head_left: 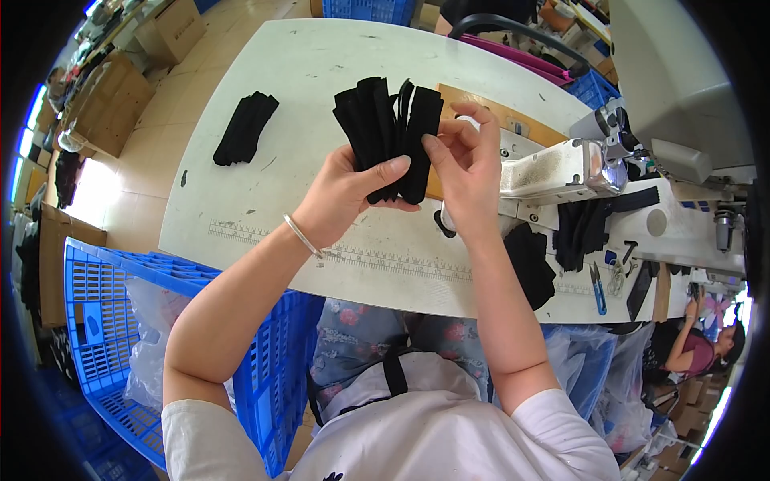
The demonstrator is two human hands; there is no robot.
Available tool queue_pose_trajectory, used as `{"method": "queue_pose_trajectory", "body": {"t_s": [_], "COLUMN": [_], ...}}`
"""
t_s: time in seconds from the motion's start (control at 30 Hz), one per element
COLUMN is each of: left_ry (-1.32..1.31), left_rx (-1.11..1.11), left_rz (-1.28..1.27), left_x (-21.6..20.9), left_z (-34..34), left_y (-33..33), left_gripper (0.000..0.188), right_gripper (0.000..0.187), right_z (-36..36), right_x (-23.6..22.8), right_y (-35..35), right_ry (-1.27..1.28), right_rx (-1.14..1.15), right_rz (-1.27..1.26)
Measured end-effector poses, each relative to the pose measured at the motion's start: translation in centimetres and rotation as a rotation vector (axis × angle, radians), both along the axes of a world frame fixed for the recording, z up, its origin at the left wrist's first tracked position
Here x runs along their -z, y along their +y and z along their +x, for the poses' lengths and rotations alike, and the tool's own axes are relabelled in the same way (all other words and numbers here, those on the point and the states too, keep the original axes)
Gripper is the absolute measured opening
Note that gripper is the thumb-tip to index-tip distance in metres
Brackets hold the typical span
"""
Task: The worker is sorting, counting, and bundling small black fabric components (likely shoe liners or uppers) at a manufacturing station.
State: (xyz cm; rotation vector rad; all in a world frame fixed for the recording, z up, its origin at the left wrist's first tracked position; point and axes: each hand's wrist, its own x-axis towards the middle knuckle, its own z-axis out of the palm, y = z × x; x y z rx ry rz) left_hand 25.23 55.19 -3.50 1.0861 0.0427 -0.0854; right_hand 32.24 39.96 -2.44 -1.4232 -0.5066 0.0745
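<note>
Bright glare marks the floor (148,164); bent edges seem soft.

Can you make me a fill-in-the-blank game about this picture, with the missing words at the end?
1. The strips in the left hand are coloured ____.
2. The bracelet is worn on the ____ wrist.
3. The crate beside the person's legs is coloured ____.
4. Left or right? The snips lie on the ____ side of the table.

Missing words: black; left; blue; right.
</note>
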Motion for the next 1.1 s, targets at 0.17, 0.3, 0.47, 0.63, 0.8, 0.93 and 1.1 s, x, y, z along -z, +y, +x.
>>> {"method": "queue_pose_trajectory", "body": {"t_s": [0.17,0.3,0.47,0.63,0.8,0.93,1.1], "left_ry": [-0.006,-0.030,-0.035,-0.034,-0.021,-0.018,-0.018], "left_rx": [0.012,0.023,0.006,-0.005,-0.021,-0.027,-0.030], "left_rz": [-0.001,0.057,0.052,0.043,0.085,0.092,0.127], "left_x": [-0.2,0.5,0.4,0.2,0.0,-0.1,-0.5], "left_z": [-0.3,-0.1,-0.1,-0.1,-0.1,-0.3,-0.3], "left_y": [0.0,0.1,0.0,0.0,0.0,-0.2,-0.5], "left_gripper": [0.033,0.034,0.033,0.032,0.032,0.034,0.034], "right_gripper": [0.025,0.027,0.027,0.025,0.024,0.025,0.024], "right_z": [0.0,-0.1,-0.3,0.0,-0.2,-0.3,-0.1], "right_x": [0.2,0.4,0.0,0.2,-0.3,0.0,0.2], "right_y": [-0.3,-0.4,-0.3,-0.4,-0.4,-0.5,-0.5], "right_ry": [-0.143,-0.103,-0.063,0.006,-0.054,-0.103,-0.102], "right_rx": [-0.003,-0.023,-0.037,-0.073,-0.029,-0.063,-0.029], "right_rz": [-0.121,-0.122,-0.118,-0.053,0.003,-0.125,-0.166]}}
